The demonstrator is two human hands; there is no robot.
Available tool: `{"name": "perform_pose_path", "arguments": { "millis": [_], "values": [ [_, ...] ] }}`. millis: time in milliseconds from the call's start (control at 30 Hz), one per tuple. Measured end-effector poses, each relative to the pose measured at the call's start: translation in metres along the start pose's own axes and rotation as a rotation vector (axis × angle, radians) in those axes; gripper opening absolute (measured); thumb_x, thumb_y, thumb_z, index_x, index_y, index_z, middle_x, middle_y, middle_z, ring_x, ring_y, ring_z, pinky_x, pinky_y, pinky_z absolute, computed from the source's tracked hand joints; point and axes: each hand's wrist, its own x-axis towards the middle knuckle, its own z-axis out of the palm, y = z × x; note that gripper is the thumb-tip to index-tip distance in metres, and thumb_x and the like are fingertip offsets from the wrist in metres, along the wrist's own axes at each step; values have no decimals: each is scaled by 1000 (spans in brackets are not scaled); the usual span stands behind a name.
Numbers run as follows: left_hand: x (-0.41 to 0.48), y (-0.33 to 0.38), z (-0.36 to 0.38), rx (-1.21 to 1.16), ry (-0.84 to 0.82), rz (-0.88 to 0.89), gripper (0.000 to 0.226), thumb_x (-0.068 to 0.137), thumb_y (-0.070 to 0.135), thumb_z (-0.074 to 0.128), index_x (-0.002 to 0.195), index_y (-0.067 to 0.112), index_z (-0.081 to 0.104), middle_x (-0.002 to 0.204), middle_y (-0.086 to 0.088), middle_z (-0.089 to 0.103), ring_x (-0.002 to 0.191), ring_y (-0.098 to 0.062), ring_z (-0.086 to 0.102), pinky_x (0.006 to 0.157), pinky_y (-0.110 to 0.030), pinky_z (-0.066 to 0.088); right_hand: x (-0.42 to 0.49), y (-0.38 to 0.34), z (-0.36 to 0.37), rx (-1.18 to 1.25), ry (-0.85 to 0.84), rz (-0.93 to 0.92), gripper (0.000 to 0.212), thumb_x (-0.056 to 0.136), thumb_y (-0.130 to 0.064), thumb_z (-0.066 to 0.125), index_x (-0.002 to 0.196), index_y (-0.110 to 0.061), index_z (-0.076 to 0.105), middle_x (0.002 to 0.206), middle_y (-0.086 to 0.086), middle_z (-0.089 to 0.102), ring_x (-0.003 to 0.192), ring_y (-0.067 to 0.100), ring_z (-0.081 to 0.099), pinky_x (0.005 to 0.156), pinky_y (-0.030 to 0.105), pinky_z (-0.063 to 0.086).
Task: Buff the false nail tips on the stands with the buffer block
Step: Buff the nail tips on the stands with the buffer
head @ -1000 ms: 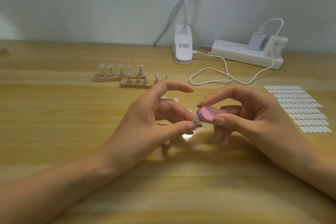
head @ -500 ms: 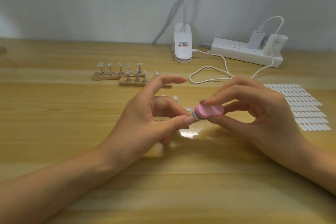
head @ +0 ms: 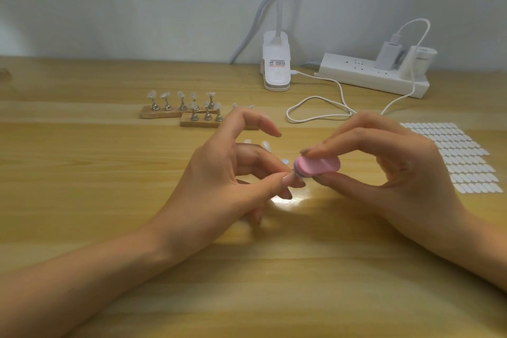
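Head view showed buffing under way: dead centre, the left hand (head: 219, 173) pinched what looked like a nail tip (head: 295, 173), and the right hand (head: 397, 167) gripped the pink buffer block (head: 318, 166) against it. The stands (head: 200, 122) stood at eleven o'clock. The next move likely called for a light, steady stroke.

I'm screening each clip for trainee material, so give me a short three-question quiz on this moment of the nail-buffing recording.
1. True or false: the right hand grips the pink buffer block.
2. The left hand is: A) open, holding nothing; B) pinching a small piece at the block's end; C) gripping the block itself.
3. How many wooden stands sit beyond the left hand?

Key: 1 true; 2 B; 3 two.
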Motion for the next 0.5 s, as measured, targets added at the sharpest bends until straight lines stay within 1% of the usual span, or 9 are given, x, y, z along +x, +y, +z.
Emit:
{"name": "perform_pose_path", "arguments": {
  "millis": [100, 200, 267, 400, 500],
  "values": [
    [0, 1, 0, -18, 9, 21, 43, 79, 20, 80, 107, 22, 47, 79, -7, 76, 68, -21, 71, 43, -24, 46, 0, -1, 1, -10, -10, -31, 18, 86, -26, 74, 103, -20, 73, 92, 5, 67, 86, 21, 68, 74, 39, 54],
    [0, 2, 0, -30, 10, 15, 44, 78, 19, 81, 104, 21, 46, 81, -7, 76, 70, -21, 72, 43, -24, 47, 1, -3, 1, 5, 10, -12, 19, 86, -26, 74, 104, -21, 72, 91, 7, 67, 85, 21, 67, 75, 39, 53],
    [1, 2, 0, -40, 16, 25, 42, 76, 21, 79, 102, 22, 46, 81, -7, 76, 68, -20, 71, 43, -25, 47, 1, -4, 1, -4, -15, -44, 17, 86, -24, 74, 103, -21, 73, 92, 5, 67, 86, 19, 69, 76, 37, 54],
    [1, 2, 0, -50, 13, 24, 42, 79, 14, 79, 101, 21, 44, 82, -10, 76, 73, -26, 73, 43, -24, 47, 1, -4, 1, -5, 28, -20, 19, 86, -25, 74, 103, -18, 72, 91, 6, 66, 85, 21, 68, 76, 38, 53],
    [1, 1, 0, -45, 10, 31, 40, 78, 16, 78, 99, 24, 45, 81, -9, 75, 71, -28, 72, 44, -26, 48, 0, -4, 2, -24, -4, -71, 16, 86, -21, 75, 102, -19, 73, 92, 3, 67, 84, 17, 68, 76, 35, 54]
  ]
}}
